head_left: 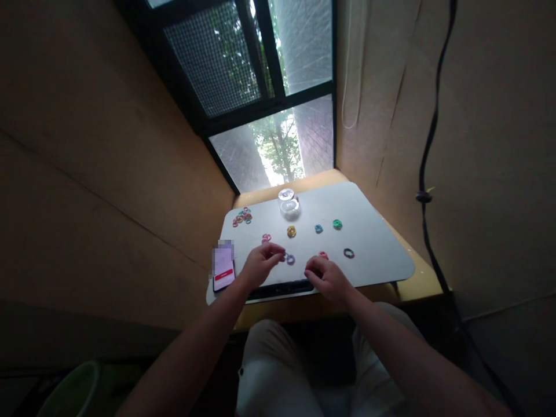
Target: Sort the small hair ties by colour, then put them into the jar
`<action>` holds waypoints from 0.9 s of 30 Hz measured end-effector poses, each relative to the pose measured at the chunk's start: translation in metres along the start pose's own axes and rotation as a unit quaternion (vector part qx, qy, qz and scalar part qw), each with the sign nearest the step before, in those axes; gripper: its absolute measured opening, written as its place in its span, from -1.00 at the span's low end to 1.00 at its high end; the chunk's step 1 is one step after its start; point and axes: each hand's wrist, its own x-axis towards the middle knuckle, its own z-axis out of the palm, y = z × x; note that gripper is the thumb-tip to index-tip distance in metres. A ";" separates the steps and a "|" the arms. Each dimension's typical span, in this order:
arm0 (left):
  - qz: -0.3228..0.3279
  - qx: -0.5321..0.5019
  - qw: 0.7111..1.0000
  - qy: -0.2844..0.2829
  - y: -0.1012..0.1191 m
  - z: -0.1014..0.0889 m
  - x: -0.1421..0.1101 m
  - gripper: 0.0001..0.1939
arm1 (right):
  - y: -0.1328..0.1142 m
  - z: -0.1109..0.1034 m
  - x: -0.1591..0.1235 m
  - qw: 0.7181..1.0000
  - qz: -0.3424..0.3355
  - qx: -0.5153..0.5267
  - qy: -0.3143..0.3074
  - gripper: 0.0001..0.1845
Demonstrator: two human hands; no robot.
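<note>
My left hand (261, 263) is over the front of the white table, thumb and fingers pinched together. A small item at its fingertips is too small to make out. Right beside those fingertips lies a purple hair tie (291, 260). My right hand (328, 278) has its fingers curled by the table's front edge, and whatever it may hold is hidden. Just behind it, a red-pink hair tie group (322, 254) is partly covered. Pink (266, 238), yellow (291, 231), blue (318, 229) and green hair ties (337, 224) lie in separate small piles, with dark ones (348, 253) at right.
A mixed pile of hair ties (242, 217) lies at the table's back left. A clear round container (289, 205) stands at the back, near the window. At the left edge is a phone (223, 269). A black cable (428, 150) hangs along the right wall.
</note>
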 end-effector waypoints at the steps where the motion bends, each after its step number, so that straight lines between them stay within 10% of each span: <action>1: -0.011 -0.006 1.000 -0.020 0.000 0.010 -0.008 -0.75 | 0.000 0.000 0.000 1.000 0.001 0.010 0.002 -0.90; 11: -0.025 0.061 0.997 -0.036 -0.008 0.049 -0.049 -0.82 | 0.000 0.000 -0.002 0.999 -0.027 -0.009 -0.039 -0.82; 27: 0.023 0.153 0.986 -0.062 0.007 0.042 -0.015 -0.85 | 0.002 0.000 -0.003 1.000 -0.024 -0.014 -0.008 -0.89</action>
